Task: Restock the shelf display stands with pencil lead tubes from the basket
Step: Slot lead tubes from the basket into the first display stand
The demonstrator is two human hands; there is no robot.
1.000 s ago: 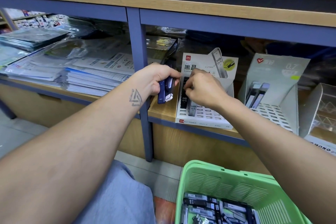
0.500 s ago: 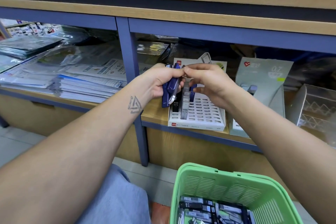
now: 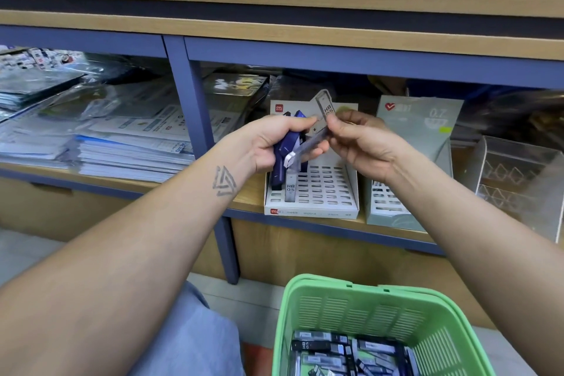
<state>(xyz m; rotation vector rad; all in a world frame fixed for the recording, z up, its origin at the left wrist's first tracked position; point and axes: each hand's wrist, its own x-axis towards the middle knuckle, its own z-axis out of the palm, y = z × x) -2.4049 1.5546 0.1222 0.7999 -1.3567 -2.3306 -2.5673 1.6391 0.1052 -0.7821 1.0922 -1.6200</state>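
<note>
A: What does each grip hold?
B: The left hand clasps a bunch of blue lead tubes; the right hand pinches one clear tube at its end.
A: Handling?
B: Probably light, stiff, slick plastic; best pinched mid-barrel. More lie in the green basket, below the white display stand.

Both hands, the left hand with its tubes and the right hand, hang in front of the white stand, blocking its upper slots; lower rows lie open from the front. Two tubes stand in its left columns. The blue post bounds it left, the grey stand just beside it right. The basket is open from above.
</note>
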